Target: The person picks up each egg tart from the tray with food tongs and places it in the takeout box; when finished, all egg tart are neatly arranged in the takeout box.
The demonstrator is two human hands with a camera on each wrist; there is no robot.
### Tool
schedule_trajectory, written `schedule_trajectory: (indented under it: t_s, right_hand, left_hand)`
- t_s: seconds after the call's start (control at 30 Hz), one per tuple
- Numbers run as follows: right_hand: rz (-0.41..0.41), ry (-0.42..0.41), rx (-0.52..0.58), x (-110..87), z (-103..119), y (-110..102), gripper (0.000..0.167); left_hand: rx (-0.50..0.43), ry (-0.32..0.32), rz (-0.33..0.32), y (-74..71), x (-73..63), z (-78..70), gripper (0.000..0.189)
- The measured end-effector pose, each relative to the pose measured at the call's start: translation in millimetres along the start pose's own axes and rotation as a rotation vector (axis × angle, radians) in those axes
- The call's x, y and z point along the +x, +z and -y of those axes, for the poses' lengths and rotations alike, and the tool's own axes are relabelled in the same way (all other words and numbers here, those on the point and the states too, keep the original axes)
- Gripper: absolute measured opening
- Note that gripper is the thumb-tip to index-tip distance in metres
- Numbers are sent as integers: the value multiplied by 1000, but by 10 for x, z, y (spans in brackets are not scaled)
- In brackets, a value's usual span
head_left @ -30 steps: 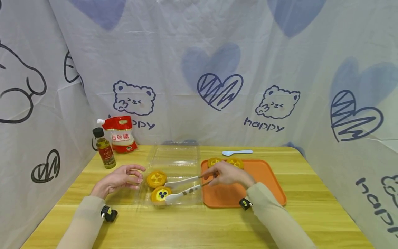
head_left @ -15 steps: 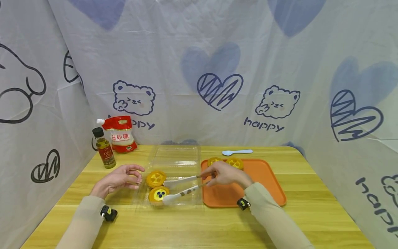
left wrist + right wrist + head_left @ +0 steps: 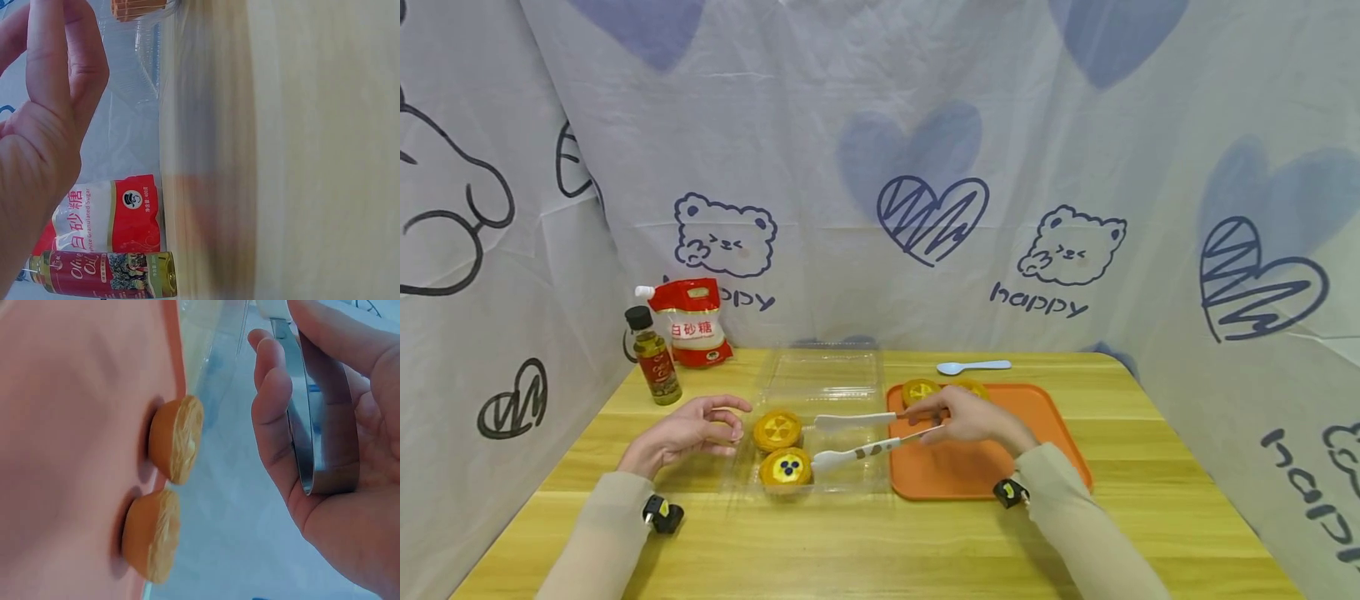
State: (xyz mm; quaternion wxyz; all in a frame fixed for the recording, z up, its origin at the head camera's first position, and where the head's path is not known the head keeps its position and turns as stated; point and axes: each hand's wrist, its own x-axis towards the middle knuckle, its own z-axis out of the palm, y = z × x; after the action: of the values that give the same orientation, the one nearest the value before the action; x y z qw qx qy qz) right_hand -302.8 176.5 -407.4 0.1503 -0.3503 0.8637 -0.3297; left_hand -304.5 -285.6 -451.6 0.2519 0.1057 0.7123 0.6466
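Observation:
My right hand (image 3: 970, 417) holds a pair of tongs (image 3: 856, 453) with white, brown-spotted arms. In the right wrist view, their bent metal band (image 3: 337, 425) runs through the palm between fingers and thumb. The arms are spread over a clear plastic box (image 3: 857, 482), nothing between them. At the box's left side lie a fruit-topped tart (image 3: 777, 431) and, nearer me, a blueberry-topped tart (image 3: 786, 468); the lower tong tip is right beside the latter. My left hand (image 3: 692, 429), fingers loosely bent and holding nothing, hovers by the box's left edge.
An orange tray (image 3: 1037, 442) right of the box bears two tarts, one (image 3: 919, 392) plain to see, another (image 3: 976, 387) partly behind my right hand. A pale blue spoon (image 3: 973, 367) lies behind it. An olive oil bottle (image 3: 657, 367) and sugar bag (image 3: 694, 325) stand back left.
The tongs and my right hand have drawn back to the right, and the tips have come off the two tarts in the box. The blueberry tart shifted slightly left earlier. My left hand stays put.

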Motion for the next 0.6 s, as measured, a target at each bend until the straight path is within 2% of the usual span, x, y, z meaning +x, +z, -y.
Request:
schedule_trajectory:
  t_s: [0.13,0.37,0.6]
  right_hand:
    - [-20,-23,28,-101,-75,-22,45]
    - [-94,90,76,-317,-177,-89,45]
    - [-155,67,43,-459,-315,-171,43]
  left_hand:
    - [7,15,16,-3,5,17,60]
    - [3,10,23,-4,-1,20,64]
    - [-1,9,15,-13,4,-3,63]
